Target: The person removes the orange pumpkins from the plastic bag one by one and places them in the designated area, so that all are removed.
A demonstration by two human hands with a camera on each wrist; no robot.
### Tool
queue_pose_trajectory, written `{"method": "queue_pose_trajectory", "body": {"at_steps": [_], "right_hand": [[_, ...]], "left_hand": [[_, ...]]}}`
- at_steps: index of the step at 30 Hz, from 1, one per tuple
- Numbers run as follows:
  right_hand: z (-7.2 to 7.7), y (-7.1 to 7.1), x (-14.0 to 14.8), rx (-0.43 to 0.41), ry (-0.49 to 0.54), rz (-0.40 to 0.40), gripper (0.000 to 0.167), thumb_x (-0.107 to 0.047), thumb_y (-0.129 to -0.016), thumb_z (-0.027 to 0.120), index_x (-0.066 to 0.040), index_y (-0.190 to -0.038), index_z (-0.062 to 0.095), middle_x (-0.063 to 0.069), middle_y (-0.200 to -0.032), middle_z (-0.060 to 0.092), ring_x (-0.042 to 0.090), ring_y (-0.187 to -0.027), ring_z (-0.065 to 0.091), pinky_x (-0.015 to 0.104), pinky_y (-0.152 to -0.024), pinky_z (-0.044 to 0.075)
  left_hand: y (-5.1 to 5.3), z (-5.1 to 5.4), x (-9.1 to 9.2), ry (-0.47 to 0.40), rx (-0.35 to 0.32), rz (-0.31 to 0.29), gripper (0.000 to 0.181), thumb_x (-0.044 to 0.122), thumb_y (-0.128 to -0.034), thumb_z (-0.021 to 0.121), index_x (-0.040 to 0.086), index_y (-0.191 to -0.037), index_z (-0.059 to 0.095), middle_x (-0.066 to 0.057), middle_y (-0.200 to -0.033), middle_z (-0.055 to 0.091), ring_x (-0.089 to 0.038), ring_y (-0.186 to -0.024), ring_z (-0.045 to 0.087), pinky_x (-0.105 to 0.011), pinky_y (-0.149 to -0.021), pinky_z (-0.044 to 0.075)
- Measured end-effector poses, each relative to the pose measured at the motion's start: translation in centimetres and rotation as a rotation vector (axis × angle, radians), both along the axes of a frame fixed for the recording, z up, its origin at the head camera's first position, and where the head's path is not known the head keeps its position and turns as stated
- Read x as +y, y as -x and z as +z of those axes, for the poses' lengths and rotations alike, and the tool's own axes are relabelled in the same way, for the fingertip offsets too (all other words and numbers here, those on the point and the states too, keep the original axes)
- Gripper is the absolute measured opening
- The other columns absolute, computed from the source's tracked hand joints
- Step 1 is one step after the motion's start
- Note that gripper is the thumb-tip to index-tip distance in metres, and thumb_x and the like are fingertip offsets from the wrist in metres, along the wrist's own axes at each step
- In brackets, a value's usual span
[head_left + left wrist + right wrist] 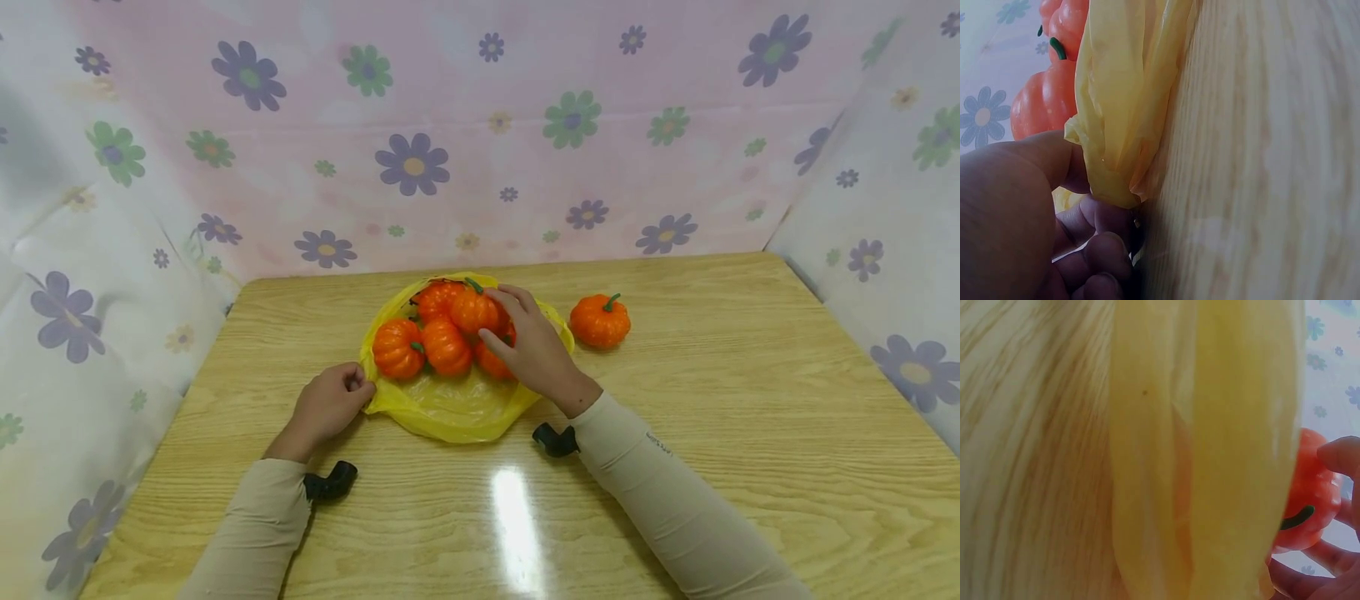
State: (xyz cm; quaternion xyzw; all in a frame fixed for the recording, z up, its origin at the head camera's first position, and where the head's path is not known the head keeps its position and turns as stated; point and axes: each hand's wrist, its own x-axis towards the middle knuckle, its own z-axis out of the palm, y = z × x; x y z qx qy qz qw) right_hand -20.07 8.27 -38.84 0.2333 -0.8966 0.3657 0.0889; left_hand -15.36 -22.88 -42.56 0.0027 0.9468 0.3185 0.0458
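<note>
Glossy orange ribbed pumpkins with green stems (447, 348) lie clustered inside a thin yellow plastic bag (465, 421), massed toward its far side, so the near part of the bag shows bare. At the bag's left edge, the left hand (326, 404) has thumb and fingers pinched on the gathered plastic, probably to steady the soft rim and keep the mouth spread. Over the bag's right side, the right hand (536, 346) has its fingers and thumb curved round the uppermost pumpkin (472, 312), a hold that seems suited to a round, slick body. One loose orange pumpkin (602, 325) sits just to the right of the bag.

Under the bag, the light wood-grain bench (712, 375) shows a bright glare patch (517, 525) on the near side. Behind the bag hangs a pinkish sheet printed with purple and green flowers (480, 92); paler flowered sheets (45, 250) flank it.
</note>
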Motion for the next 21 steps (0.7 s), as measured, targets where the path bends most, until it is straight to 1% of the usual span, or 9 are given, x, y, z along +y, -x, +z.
{"method": "queue_pose_trajectory", "body": {"at_steps": [7, 10, 14, 17, 21], "right_hand": [[-0.04, -0.17, 0.11, 0.001, -0.003, 0.000, 0.054, -0.029, -0.095, 0.067, -0.011, -0.142, 0.047, 0.015, -0.152, 0.037, 0.036, -0.121, 0.059, 0.049, -0.100, 0.050], [0.00, -0.28, 0.08, -0.003, -0.004, 0.001, 0.052, -0.028, -0.095, 0.068, -0.010, -0.139, 0.047, 0.017, -0.152, 0.036, 0.038, -0.125, 0.056, 0.051, -0.102, 0.049], [-0.10, -0.37, 0.02, 0.008, 0.004, 0.002, 0.050, -0.026, -0.093, 0.069, -0.008, -0.135, 0.048, 0.018, -0.152, 0.037, 0.039, -0.135, 0.048, 0.051, -0.108, 0.044], [-0.28, -0.46, 0.02, 0.033, 0.012, 0.003, 0.050, -0.025, -0.093, 0.070, -0.008, -0.134, 0.048, 0.018, -0.152, 0.040, 0.038, -0.139, 0.044, 0.052, -0.110, 0.042], [-0.52, -0.63, 0.06, 0.073, 0.029, 0.004, 0.049, -0.023, -0.092, 0.071, -0.008, -0.133, 0.049, 0.018, -0.150, 0.042, 0.038, -0.140, 0.044, 0.052, -0.110, 0.041]], "left_hand": [[0.04, 0.11, 0.02, -0.001, -0.004, -0.002, 0.014, 0.022, -0.0895, 0.060, 0.013, -0.080, 0.059, 0.001, -0.065, 0.051, -0.017, -0.058, 0.044, -0.028, -0.056, 0.033], [-0.02, 0.19, -0.01, -0.003, -0.009, -0.001, 0.014, 0.022, -0.0898, 0.060, 0.013, -0.080, 0.059, 0.001, -0.065, 0.050, -0.017, -0.057, 0.044, -0.028, -0.056, 0.033], [-0.04, 0.28, 0.00, -0.002, -0.007, 0.001, 0.014, 0.022, -0.0897, 0.059, 0.013, -0.080, 0.059, 0.001, -0.065, 0.051, -0.017, -0.057, 0.044, -0.028, -0.056, 0.033], [-0.05, 0.28, 0.03, -0.004, -0.006, -0.002, 0.014, 0.023, -0.0897, 0.059, 0.013, -0.080, 0.059, 0.001, -0.065, 0.051, -0.017, -0.057, 0.044, -0.028, -0.056, 0.033], [-0.04, 0.24, 0.01, -0.003, 0.001, -0.008, 0.014, 0.022, -0.0898, 0.059, 0.013, -0.080, 0.060, 0.001, -0.065, 0.051, -0.017, -0.057, 0.044, -0.028, -0.057, 0.034]]}}
